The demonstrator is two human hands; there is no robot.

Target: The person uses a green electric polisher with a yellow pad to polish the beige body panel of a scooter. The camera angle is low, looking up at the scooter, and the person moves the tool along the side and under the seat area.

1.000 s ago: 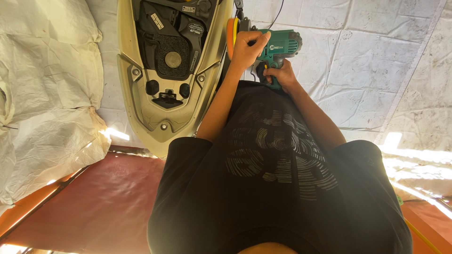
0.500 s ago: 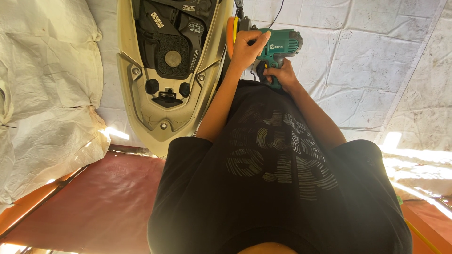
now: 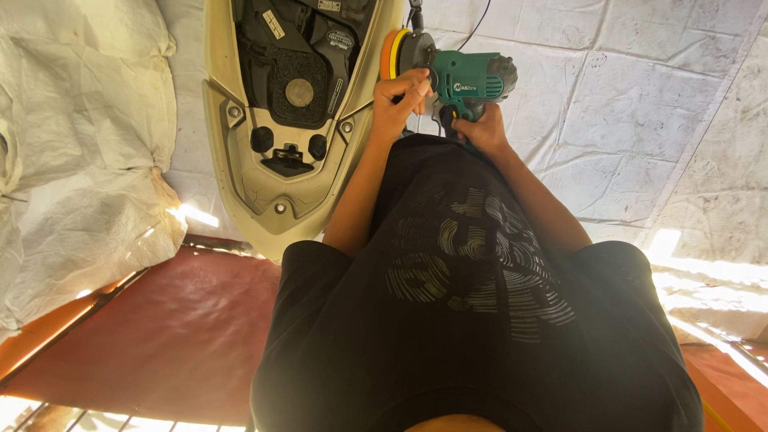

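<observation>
Green plastic is covering the body of a corded polisher, and the person is holding this tool with both hands at about 12 o'clock in the head view. The left hand is gripping around the front of the tool, just behind the orange and yellow pad. The right hand is clenching the handle under the motor. The pad is pressing against the right edge of a cream scooter body panel, which is lying at 11 o'clock with its black inner parts open to view. How much of the surface is already polished cannot be told; the pad is at the upper edge, and the lower nose looks untouched, as a judgement. White sheets are covering the floor, with a white sack at 9 o'clock.
</observation>
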